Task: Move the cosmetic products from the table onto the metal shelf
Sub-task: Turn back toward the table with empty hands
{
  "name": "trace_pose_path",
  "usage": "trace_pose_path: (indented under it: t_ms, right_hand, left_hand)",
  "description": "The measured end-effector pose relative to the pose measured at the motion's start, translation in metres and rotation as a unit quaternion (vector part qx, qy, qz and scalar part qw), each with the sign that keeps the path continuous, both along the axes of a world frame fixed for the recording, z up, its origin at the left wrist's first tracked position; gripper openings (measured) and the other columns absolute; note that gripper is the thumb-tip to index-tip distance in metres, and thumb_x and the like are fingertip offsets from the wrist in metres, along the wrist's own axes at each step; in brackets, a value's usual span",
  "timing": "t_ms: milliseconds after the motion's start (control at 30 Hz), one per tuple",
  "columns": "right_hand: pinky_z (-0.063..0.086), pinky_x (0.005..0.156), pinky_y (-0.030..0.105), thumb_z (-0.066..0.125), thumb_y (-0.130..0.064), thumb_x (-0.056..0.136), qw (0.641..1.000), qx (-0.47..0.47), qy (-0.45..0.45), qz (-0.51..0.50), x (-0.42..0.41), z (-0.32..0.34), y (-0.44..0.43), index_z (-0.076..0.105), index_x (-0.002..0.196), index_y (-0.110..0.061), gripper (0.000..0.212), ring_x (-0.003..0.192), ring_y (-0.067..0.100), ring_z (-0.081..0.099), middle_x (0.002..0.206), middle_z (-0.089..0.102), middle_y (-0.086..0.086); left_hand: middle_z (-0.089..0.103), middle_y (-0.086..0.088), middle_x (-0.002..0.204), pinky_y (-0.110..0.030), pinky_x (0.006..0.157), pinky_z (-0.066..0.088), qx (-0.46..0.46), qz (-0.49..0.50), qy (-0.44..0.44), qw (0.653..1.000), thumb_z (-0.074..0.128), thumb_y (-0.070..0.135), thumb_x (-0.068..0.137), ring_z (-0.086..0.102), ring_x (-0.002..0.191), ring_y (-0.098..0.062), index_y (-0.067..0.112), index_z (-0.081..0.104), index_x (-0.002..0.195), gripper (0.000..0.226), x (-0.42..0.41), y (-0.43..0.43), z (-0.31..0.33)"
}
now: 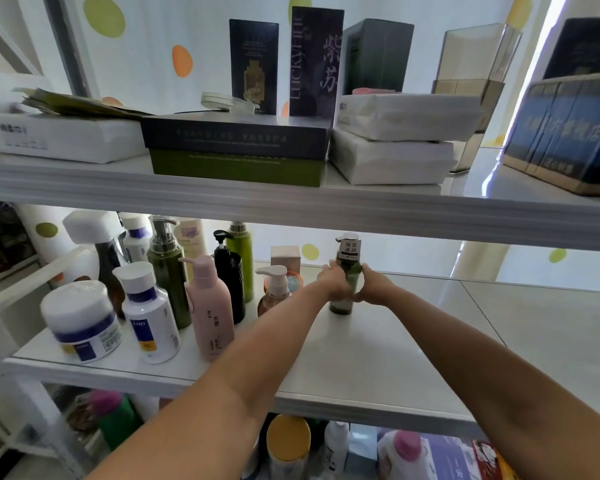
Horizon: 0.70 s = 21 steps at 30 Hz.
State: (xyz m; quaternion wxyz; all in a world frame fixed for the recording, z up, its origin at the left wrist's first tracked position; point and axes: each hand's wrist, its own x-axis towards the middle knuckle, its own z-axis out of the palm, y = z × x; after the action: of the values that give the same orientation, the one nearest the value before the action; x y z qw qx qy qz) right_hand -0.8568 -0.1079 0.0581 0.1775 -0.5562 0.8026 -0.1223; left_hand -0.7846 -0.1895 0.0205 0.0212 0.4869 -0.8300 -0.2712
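Note:
A dark green pump bottle [347, 261] with a labelled tag at its neck stands upright on the middle board of the metal shelf [413, 341]. My left hand [333, 280] grips its left side and my right hand [374, 284] grips its right side, fingers curled around the body. To the left stand several products: a brown pump bottle [274, 289], a pink pump bottle [207, 306], a black pump bottle [227, 271], two white bottles with blue bands [149, 313] and a white jar [80, 320].
The upper board holds flat boxes [236, 147], white packs [395, 133] and tall dark cartons [316, 60]. More bottles [288, 445] stand on the board below. The right part of the middle board is bare.

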Motion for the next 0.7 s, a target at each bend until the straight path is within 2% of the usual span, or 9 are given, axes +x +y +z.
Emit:
trace_pose_path:
  t_ms: [100,233,333,467,700]
  right_hand:
    - [0.037,0.1,0.031,0.061,-0.006,0.087,1.0,0.009,0.016,0.007,0.004,-0.004,0.014,0.024,0.145,-0.003,0.069,0.13,0.03,0.04,0.145,0.034,0.018]
    - [0.028,0.108,0.029,0.067,-0.013,0.084,1.0,0.001,0.01,0.024,0.01,-0.008,0.039,0.015,0.147,-0.002,0.083,0.14,0.025,0.026,0.152,0.024,0.014]
    - [0.02,0.113,0.03,0.068,-0.02,0.085,0.999,-0.01,0.01,0.036,0.018,-0.007,0.062,0.009,0.148,-0.002,0.088,0.143,0.024,0.018,0.153,0.021,0.014]
    - [0.016,0.116,0.031,0.067,-0.025,0.086,0.999,-0.026,0.0,0.044,0.032,-0.012,0.093,0.006,0.149,-0.004,0.09,0.145,0.023,0.012,0.155,0.016,0.012]
    - [0.014,0.118,0.034,0.07,-0.035,0.081,0.997,-0.005,-0.009,0.082,0.079,-0.04,0.151,0.002,0.15,-0.008,0.101,0.146,0.025,0.012,0.158,0.01,0.009]
  left_hand:
    - [-0.007,-0.021,0.158,-0.041,0.121,0.006,-0.034,-0.012,-0.018,0.999,0.065,0.035,0.086,-0.005,0.148,-0.032,-0.004,-0.012,0.149,0.106,0.016,0.024,0.008]
    - [-0.017,-0.016,0.159,-0.041,0.121,0.0,-0.112,-0.045,-0.052,0.991,0.057,0.026,0.094,-0.015,0.147,-0.029,0.0,-0.016,0.149,0.095,0.032,0.054,0.006]
    - [-0.02,-0.013,0.158,-0.039,0.119,-0.006,-0.177,-0.074,-0.069,0.979,0.055,0.03,0.095,-0.018,0.146,-0.026,0.003,-0.017,0.149,0.094,0.044,0.081,0.005]
    - [-0.025,-0.01,0.157,-0.037,0.115,-0.013,-0.2,-0.079,-0.085,0.973,0.052,0.03,0.097,-0.022,0.145,-0.024,0.006,-0.022,0.148,0.093,0.063,0.112,-0.004]
    - [-0.025,-0.007,0.157,-0.037,0.117,-0.009,-0.176,-0.088,-0.115,0.974,0.057,0.031,0.094,-0.021,0.146,-0.021,0.008,-0.021,0.148,0.098,0.117,0.181,-0.021]
